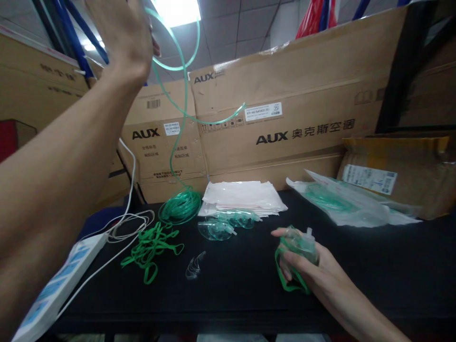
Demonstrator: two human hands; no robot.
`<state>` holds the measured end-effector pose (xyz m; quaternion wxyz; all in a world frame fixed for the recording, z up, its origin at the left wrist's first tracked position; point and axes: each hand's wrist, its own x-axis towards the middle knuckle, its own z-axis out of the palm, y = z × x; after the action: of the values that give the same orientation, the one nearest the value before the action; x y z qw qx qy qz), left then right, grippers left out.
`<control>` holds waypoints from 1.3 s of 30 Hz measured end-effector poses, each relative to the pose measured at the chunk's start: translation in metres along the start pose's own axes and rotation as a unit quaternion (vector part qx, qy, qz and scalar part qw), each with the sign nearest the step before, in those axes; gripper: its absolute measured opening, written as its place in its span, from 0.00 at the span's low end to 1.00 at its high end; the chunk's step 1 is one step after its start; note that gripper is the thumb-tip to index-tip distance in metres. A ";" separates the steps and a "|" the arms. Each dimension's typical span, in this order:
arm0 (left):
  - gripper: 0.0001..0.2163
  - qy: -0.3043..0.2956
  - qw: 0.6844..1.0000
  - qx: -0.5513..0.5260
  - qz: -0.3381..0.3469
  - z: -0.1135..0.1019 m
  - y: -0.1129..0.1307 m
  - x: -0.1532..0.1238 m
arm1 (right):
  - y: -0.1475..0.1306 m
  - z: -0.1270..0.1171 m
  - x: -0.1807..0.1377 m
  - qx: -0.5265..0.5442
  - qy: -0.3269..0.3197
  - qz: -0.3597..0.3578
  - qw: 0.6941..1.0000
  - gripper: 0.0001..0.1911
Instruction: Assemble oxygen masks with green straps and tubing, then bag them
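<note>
My left hand (128,38) is raised at the top left, partly cut off by the frame edge. It holds thin green tubing (185,90), which loops in the air beside it and runs down to a coil of the same tubing (181,205) on the black table. Low on the right, my right hand (302,259) is closed around a clear green oxygen mask (297,241) with a green elastic strap (292,288) hanging below. More masks (217,229) lie at the middle, near a pile of green straps (153,247) and small clear curved pieces (194,266).
A stack of white bags (242,194) lies behind the masks. A packaged tubing set (331,197) rests by an opened carton (402,175). At left is a white power strip (67,280) with loose cables (133,223). Large cardboard boxes (292,104) wall off the back.
</note>
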<state>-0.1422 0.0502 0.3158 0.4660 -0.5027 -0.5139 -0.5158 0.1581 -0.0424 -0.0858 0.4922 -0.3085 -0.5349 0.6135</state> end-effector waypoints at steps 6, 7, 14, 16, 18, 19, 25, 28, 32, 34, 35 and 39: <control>0.21 -0.116 0.990 0.009 0.085 -0.010 0.003 -0.058 | -0.038 0.014 0.016 -0.141 0.004 -0.069 0.988 0.18; 0.21 -0.146 0.986 -0.004 0.083 -0.008 -0.001 -0.067 | -0.050 0.019 0.024 -0.168 -0.006 -0.103 0.980 0.18; 0.14 -0.230 0.967 -0.069 0.079 0.004 -0.027 -0.121 | -0.106 0.085 0.122 -0.082 -0.015 -0.254 0.964 0.23; 0.13 -0.261 0.958 -0.105 0.057 0.005 -0.028 -0.135 | -0.104 0.107 0.152 -0.037 -0.038 -0.208 0.977 0.36; 0.14 -0.287 0.947 -0.144 0.036 0.006 -0.028 -0.148 | -0.097 0.126 0.174 -0.030 -0.050 -0.195 0.979 0.40; 0.15 -0.295 0.942 -0.157 0.031 0.007 -0.027 -0.155 | -0.093 0.135 0.181 -0.026 -0.061 -0.189 0.980 0.40; 0.26 -0.302 0.938 -0.166 0.033 0.019 -0.023 -0.188 | -0.071 0.161 0.194 -0.018 -0.075 -0.205 0.976 0.44; 0.29 -0.332 0.926 -0.175 0.027 0.026 -0.025 -0.197 | -0.063 0.163 0.197 -0.025 -0.051 -0.214 0.975 0.47; 0.29 -0.385 0.902 -0.193 -0.003 0.030 -0.033 -0.200 | -0.059 0.163 0.209 -0.009 -0.056 -0.182 0.982 0.26; 0.29 -0.390 0.898 -0.203 -0.028 0.028 -0.041 -0.201 | -0.061 0.163 0.216 0.017 -0.065 -0.161 0.985 0.15; 0.29 -0.387 0.897 -0.209 -0.043 0.026 -0.046 -0.203 | -0.064 0.162 0.219 0.033 -0.070 -0.153 0.985 0.13; 0.34 -0.392 0.882 -0.242 -0.102 0.020 -0.073 -0.212 | -0.076 0.159 0.224 0.092 -0.107 -0.130 0.981 0.13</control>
<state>-0.2018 0.0653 0.0992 0.0357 -0.7059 -0.5622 -0.4294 -0.0373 0.1061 0.0579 0.5340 -0.1224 -0.5614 0.6202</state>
